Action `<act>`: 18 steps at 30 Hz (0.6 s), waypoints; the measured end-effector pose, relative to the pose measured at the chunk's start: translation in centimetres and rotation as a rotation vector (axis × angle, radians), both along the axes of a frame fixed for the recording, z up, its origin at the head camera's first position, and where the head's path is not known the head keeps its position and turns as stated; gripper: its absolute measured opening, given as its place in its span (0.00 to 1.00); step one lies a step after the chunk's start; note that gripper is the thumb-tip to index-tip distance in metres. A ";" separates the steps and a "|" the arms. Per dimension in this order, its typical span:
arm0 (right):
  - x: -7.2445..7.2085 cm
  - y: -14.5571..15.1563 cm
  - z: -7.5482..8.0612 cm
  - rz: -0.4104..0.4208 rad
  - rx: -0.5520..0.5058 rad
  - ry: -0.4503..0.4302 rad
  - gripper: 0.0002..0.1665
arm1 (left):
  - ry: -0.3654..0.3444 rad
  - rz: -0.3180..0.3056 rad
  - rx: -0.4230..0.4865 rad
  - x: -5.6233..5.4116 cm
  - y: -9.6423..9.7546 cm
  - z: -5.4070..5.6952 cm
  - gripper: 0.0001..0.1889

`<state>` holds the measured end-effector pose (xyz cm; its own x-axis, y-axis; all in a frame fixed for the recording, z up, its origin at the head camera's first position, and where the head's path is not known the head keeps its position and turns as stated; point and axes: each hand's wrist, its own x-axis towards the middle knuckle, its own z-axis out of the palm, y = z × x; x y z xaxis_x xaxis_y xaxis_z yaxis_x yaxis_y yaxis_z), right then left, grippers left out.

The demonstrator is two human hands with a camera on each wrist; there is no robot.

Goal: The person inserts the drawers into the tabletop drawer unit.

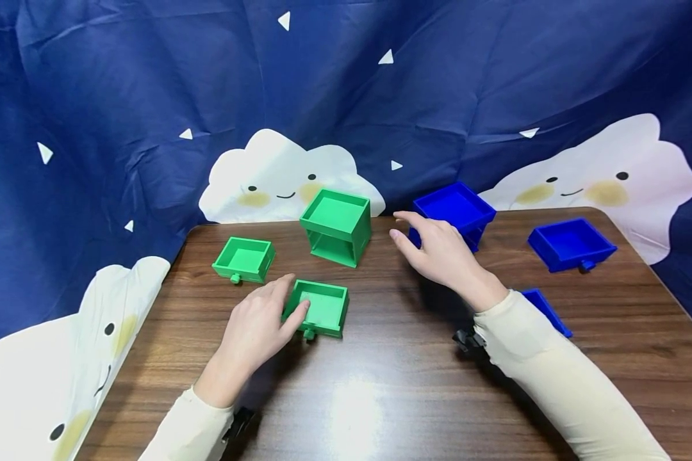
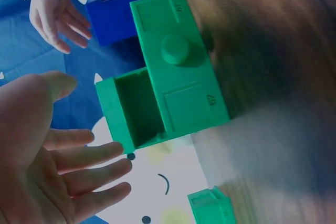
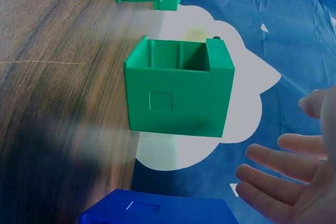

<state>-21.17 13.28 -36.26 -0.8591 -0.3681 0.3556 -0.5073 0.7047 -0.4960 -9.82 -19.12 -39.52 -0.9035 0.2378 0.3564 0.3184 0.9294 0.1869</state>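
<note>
My left hand (image 1: pixel 262 320) hovers at the left side of a small green drawer (image 1: pixel 323 307) with a round front knob, thumb and fingers extended. Closer in the left wrist view, that drawer's front (image 2: pixel 194 100) stands beyond the spread fingers, the hand apart from it. A green drawer cabinet (image 1: pixel 340 224) with an open front slot stands farther back. My right hand (image 1: pixel 438 253) is in front of a blue drawer cabinet (image 1: pixel 458 208) and partly hides it. Its fingers are loosely extended, and in the right wrist view nothing lies between them; the green cabinet (image 3: pixel 178 100) is nearby.
Another green drawer (image 1: pixel 244 259) lies at the left of the wooden table (image 1: pixel 403 371). At the right sits a blue drawer (image 1: pixel 573 243); a further blue piece (image 1: pixel 548 314) is partly hidden by the right sleeve. A dark blue curtain (image 1: pixel 150 83) with cloud faces hangs behind.
</note>
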 end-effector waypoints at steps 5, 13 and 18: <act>-0.5 -0.3 -0.4 0.002 -0.011 0.026 0.25 | 0.021 -0.007 0.022 0.3 -0.4 -0.3 0.26; -1.2 -0.9 -0.7 -0.005 -0.089 -0.017 0.26 | 0.081 -0.015 0.046 0.6 -0.6 -0.4 0.21; -1.5 -1.5 -0.8 -0.018 -0.085 -0.080 0.28 | 0.085 -0.024 0.033 0.9 -0.5 -0.7 0.19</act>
<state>-22.68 11.81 -37.06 -0.8921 -0.3242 0.3148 -0.4515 0.6669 -0.5928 -8.89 -19.67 -40.17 -0.8639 0.2459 0.4397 0.3563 0.9152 0.1883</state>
